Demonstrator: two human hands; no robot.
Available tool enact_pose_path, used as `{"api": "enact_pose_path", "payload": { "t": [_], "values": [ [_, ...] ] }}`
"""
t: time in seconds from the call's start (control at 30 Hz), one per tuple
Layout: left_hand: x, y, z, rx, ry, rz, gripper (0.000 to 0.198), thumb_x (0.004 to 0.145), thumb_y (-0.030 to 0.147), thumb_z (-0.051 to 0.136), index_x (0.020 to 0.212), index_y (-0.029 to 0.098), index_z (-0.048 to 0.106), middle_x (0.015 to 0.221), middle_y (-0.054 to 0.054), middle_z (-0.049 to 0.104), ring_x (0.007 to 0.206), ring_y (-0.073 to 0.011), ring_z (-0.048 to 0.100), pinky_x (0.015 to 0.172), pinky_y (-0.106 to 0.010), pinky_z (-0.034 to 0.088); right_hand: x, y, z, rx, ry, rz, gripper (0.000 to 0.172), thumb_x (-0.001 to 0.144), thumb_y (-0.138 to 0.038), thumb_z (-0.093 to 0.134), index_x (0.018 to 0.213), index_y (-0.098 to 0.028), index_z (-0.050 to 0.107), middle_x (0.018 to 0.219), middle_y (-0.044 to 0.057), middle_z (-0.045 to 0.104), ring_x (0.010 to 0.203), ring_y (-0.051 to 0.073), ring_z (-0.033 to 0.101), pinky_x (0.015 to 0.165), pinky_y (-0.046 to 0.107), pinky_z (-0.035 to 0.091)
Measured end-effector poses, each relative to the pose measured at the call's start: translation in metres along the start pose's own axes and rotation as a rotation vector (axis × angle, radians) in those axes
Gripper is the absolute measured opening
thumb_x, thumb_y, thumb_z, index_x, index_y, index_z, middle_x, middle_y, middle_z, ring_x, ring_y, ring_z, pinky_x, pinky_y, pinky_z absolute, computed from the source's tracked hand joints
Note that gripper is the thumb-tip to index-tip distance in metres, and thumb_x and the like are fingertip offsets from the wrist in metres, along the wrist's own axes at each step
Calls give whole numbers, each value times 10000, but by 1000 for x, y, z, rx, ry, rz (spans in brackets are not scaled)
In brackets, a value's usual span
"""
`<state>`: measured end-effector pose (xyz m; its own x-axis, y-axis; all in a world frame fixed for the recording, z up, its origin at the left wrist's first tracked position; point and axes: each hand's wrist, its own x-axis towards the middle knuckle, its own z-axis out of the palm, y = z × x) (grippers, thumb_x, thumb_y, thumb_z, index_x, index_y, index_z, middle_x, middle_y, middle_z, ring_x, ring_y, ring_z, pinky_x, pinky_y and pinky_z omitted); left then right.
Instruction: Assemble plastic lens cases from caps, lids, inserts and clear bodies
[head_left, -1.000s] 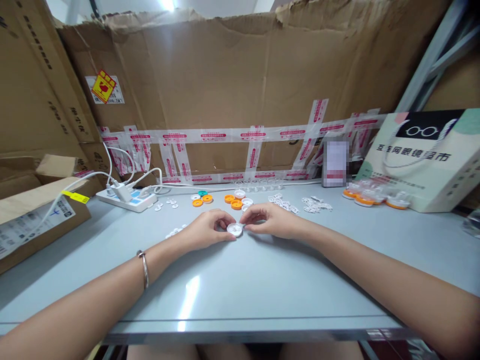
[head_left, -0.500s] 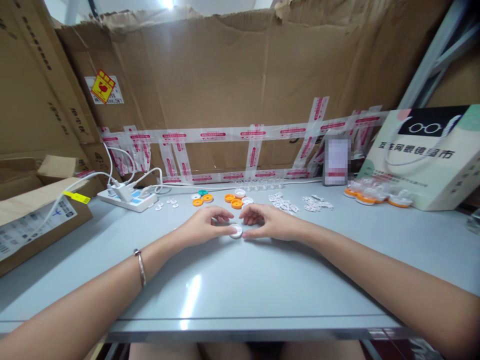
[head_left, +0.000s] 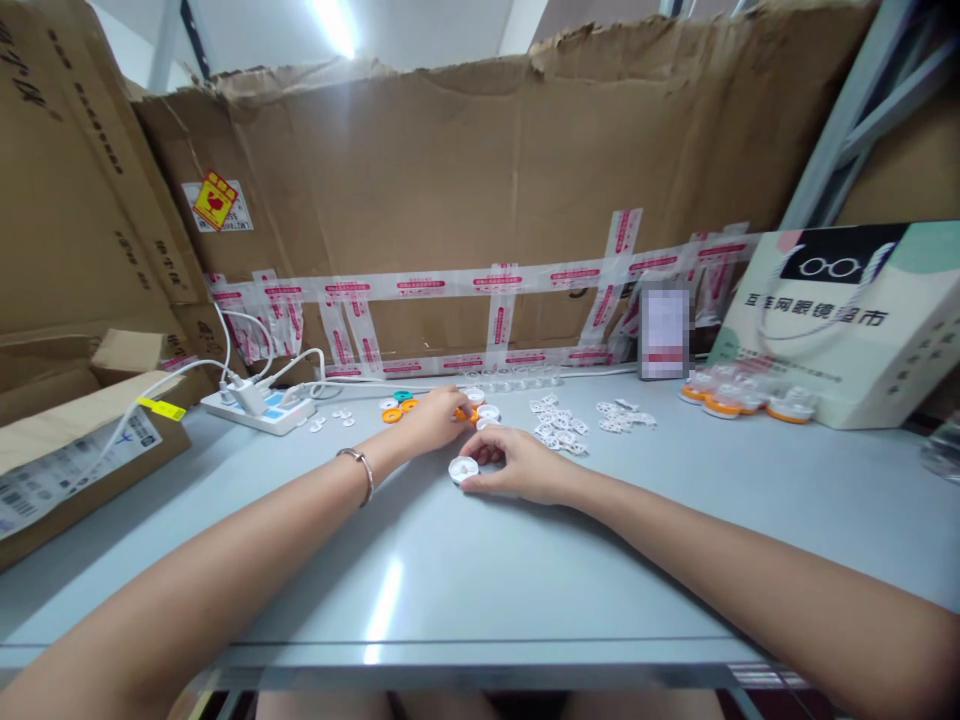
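My right hand (head_left: 517,465) rests on the grey table (head_left: 480,580) with fingers curled, pinching a small round white cap (head_left: 463,468). My left hand (head_left: 437,417) reaches farther back, its fingers closed over an orange ring (head_left: 468,412) in a cluster of orange rings (head_left: 391,414), a teal ring (head_left: 403,396) and white caps (head_left: 488,411). A bracelet (head_left: 361,473) is on my left wrist.
Piles of small white flat parts (head_left: 559,426) lie to the right of the hands. A white power strip (head_left: 259,407) with cables sits back left. A taped cardboard wall (head_left: 480,200) stands behind, a printed bag (head_left: 840,310) with orange-based pieces (head_left: 739,400) at right, and a cardboard box (head_left: 75,450) at left.
My left hand let go of the white cap and moved back to the orange rings. My right hand kept the cap. The camera tilted up slightly.
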<state>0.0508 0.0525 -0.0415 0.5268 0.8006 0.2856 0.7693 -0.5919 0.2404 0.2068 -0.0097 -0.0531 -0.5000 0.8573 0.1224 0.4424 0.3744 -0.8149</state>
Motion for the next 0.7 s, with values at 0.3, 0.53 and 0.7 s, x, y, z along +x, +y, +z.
{"api": "enact_pose_path", "payload": {
  "t": [0.3,0.53,0.7],
  "values": [
    [-23,-2,-19,-27,-39,4,67,752,214,551,750,162,593,897,-59,627,846,-205,579,773,-334,445,2,-3,-9,467,9,146,325,577,-89,700,874,-139,577,785,10,627,694,93,588,708,244,465],
    [-58,5,-48,-765,1,-154,303,775,324,599,1029,187,505,1026,-65,604,952,-179,575,834,-339,441,-7,-26,-13,436,120,213,362,665,-93,662,1022,-125,607,801,19,638,708,86,592,722,224,461],
    [-66,6,-46,-1071,-76,-63,484,800,263,610,1244,255,417,1045,-56,614,967,-166,587,878,-331,430,-11,-28,-12,345,161,134,411,673,-178,674,1079,-149,617,689,-21,601,623,81,549,626,213,436]
  ]
}}
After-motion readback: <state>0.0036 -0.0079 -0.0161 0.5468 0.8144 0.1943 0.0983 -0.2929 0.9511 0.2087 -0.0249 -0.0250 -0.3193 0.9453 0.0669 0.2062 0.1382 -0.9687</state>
